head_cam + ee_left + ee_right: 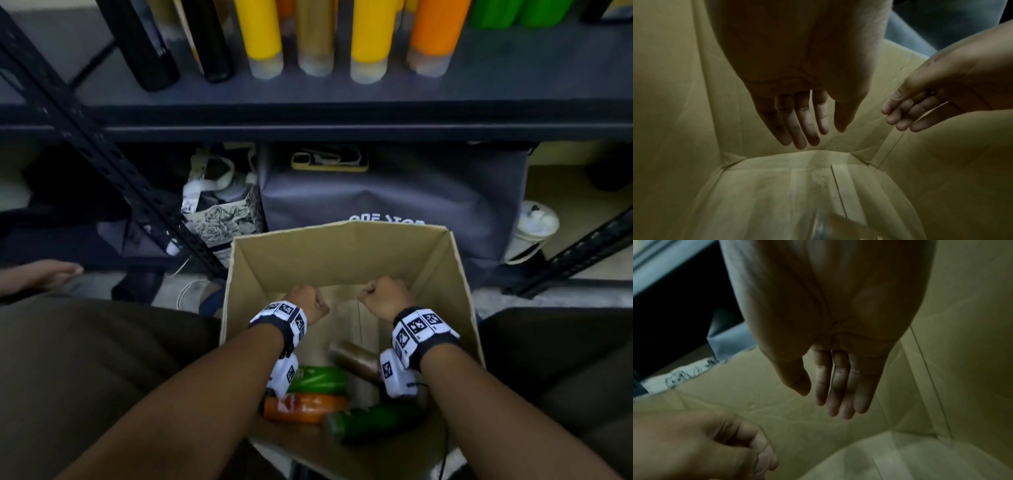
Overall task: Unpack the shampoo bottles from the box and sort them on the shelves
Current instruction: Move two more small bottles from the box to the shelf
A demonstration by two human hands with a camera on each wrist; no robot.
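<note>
Forearms frame the head view: left hand (308, 303) and right hand (385, 296) hang inside the box (339, 250), above four shampoo bottles (306, 407) lying near its bottom. Best to reach nearer and take one bottle around its middle. Wrist views show both grips loosely open, fingers (803, 123) extended, holding nothing; right fingers (840, 386) likewise.

Box (342, 253) matt brown cardboard; bottles (308, 407) glossy plastic; shelf (308, 116) dark painted metal; bag (394, 198) grey cloth.

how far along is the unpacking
Done: black, yellow, gold, orange and green bottles stand on the shelf. In hand: nothing; left hand and right hand hang empty inside the box. Left: four bottles in the box, including the orange one.
</note>
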